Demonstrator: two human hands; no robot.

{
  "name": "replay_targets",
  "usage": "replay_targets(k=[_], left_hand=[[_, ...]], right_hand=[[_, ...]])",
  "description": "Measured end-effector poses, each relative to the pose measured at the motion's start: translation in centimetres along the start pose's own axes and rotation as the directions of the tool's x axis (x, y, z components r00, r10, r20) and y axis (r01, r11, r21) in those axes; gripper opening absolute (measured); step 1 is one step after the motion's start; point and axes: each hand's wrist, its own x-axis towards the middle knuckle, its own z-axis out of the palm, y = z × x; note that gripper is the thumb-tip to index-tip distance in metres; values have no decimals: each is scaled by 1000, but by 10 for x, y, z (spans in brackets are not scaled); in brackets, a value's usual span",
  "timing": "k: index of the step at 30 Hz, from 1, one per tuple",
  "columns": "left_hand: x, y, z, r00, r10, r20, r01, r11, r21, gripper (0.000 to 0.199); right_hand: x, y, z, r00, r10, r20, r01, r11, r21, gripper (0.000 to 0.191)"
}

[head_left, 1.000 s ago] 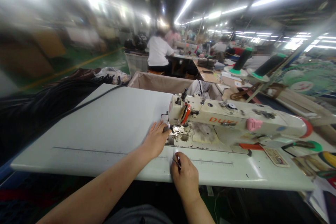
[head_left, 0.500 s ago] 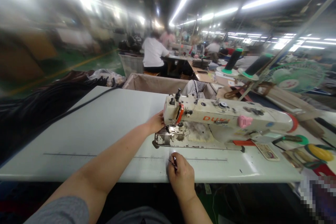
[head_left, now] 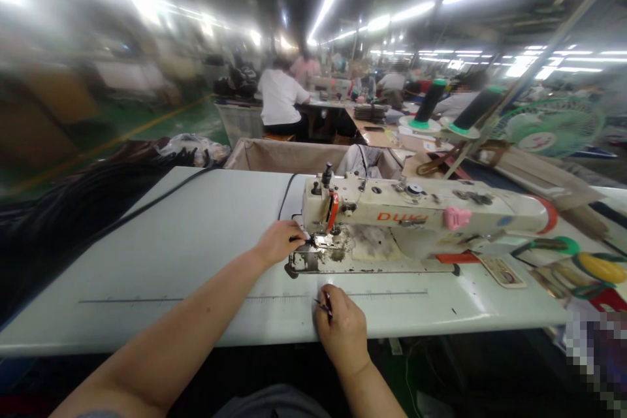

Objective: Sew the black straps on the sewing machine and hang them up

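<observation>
My left hand pinches the end of a thin black strip at the left end of the sewing machine, close by the needle and presser foot. A dark length of strip curves up behind the machine head; whether it joins the pinched end is hidden. My right hand rests at the table's front edge, curled around small dark thread snips whose pointed tips stick out to the left. Beneath the needle lies a worn metal plate.
The white table carries a printed ruler line. Black strips are heaped to the left. Behind stands a fabric-lined bin. Thread cones and a green fan are at the right. A person in white sits farther back.
My left hand has come from behind the machine head toward me, now with the black strip visible in its fingers. A dark curve shows behind the head. My right hand has barely moved.
</observation>
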Motion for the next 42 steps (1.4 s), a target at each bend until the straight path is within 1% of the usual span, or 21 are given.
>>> replay_targets(k=[3,7,12,16,21,24,28,32,36,39,42], left_hand=[[-7,4,4,997,-74,-23,74,997,-14,19],[-8,11,6,990,-142,-27,141,990,-29,17],[-14,21,7,972,-232,-22,232,973,-11,18],[-27,35,14,961,-276,-6,276,961,-12,21],[-39,59,24,936,-349,-43,349,937,-4,25],[-42,67,31,939,-337,-64,339,941,24,25],[-44,70,41,930,-359,-76,359,933,-24,28],[-43,73,45,934,-357,-17,356,934,-20,31],[-46,77,41,934,-353,45,354,935,6,34],[-55,81,34,948,-305,92,298,951,75,39],[-67,89,27,961,-242,135,217,960,175,52]], right_hand=[[-2,1,3,1000,5,-3,-5,1000,6,22],[-5,4,7,1000,10,-25,-9,1000,20,22],[-3,2,2,1000,4,5,-4,1000,-2,22],[0,-1,-3,1000,0,27,1,1000,-20,22],[0,-2,-2,999,7,32,-6,1000,-28,23],[-1,-2,-2,999,13,45,-12,1000,-19,25],[-1,-2,-1,999,16,35,-16,1000,4,27],[-2,-2,-1,998,58,22,-58,998,28,23],[-1,-1,-4,991,126,42,-131,981,146,19],[2,-1,-11,973,210,90,-228,924,307,16],[5,2,-22,939,306,159,-345,819,459,17]])
